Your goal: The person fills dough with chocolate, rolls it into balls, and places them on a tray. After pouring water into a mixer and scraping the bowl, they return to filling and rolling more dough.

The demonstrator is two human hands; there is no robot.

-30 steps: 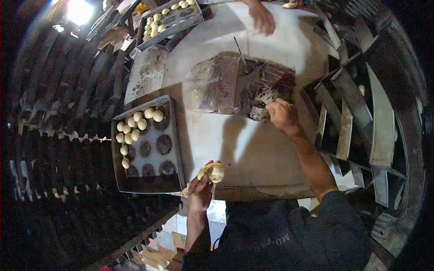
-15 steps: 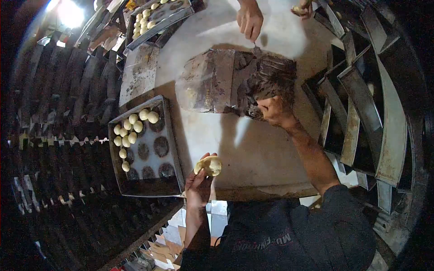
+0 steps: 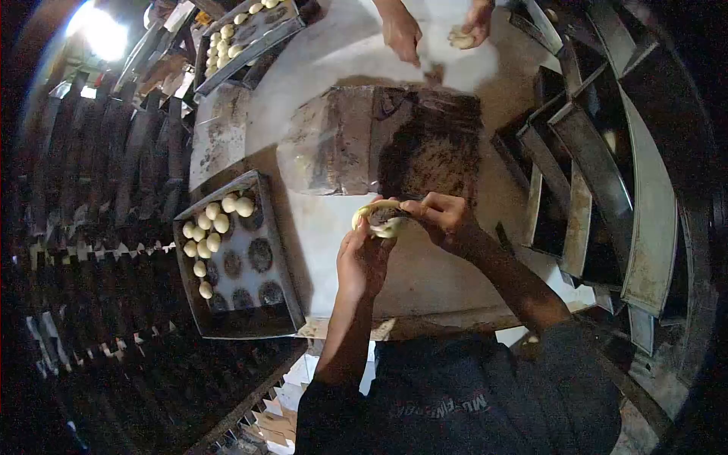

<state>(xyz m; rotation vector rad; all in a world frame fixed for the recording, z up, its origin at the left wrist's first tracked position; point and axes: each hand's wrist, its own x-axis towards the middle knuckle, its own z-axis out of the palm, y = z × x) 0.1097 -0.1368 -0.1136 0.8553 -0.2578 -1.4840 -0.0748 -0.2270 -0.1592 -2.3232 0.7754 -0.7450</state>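
Head-worn camera, facing forward and down

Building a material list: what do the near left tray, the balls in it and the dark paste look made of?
Tray: likely sheet metal, dull and worn; thin, straight walls, greyish sheen.
Balls: probably raw dough; pale, smooth, rounded.
Paste: soft, sticky-looking; smeared dark brown, ingredients unclear.

The only writing I can spot from here is the pale lettering (image 3: 442,407) across the dark shirt (image 3: 516,379) worn by the person, at the lower middle of the frame. The bit toward the right looks like "MU"; the rest of the line, running off to the left, is too small and blurry for me to make out.
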